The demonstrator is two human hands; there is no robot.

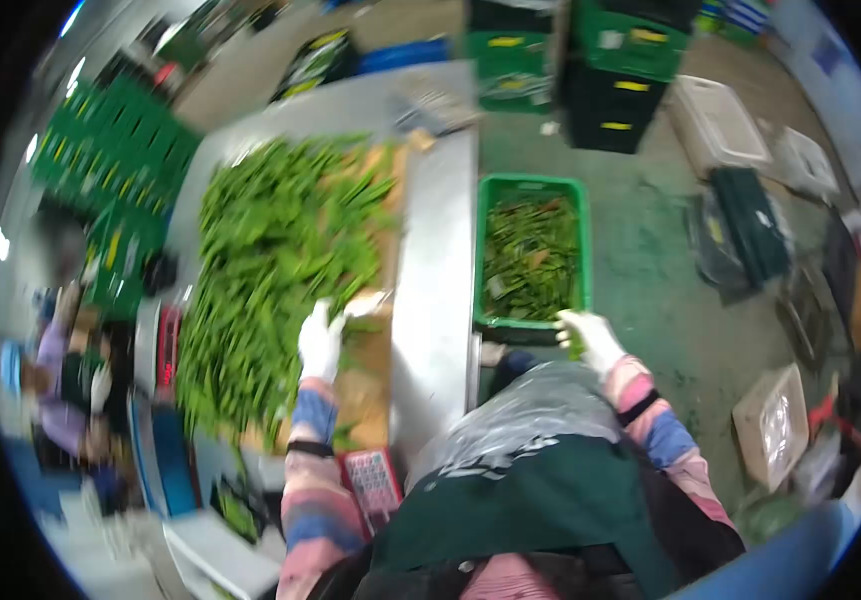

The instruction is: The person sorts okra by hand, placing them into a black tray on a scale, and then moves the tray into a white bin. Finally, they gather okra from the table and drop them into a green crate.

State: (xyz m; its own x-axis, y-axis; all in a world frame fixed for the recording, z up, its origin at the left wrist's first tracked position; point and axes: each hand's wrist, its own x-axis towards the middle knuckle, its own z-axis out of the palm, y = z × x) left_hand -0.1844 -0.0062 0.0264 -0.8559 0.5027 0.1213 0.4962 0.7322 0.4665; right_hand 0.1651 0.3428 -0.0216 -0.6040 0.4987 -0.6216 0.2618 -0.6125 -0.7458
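A wide heap of leafy green vegetables (280, 250) covers a brown board (375, 375) on the metal table. My left hand (320, 345), in a white glove, is at the heap's near right side, thumb and fingers apart, with nothing visible in it. To the right stands a green crate (584, 250) holding many loose green stems and leaves (530, 255). By its near right corner, my right hand (595, 342), also gloved in white, has curled fingers around a bit of leafy green (576, 348).
At left, a person (60, 375) in a blue cap is near a scale with a red display (167, 350). Stacked green crates (115, 150) stand far left, more crates (620, 90) at the back. A white bin (720, 120) and a pale tub (770, 425) sit on the right floor.
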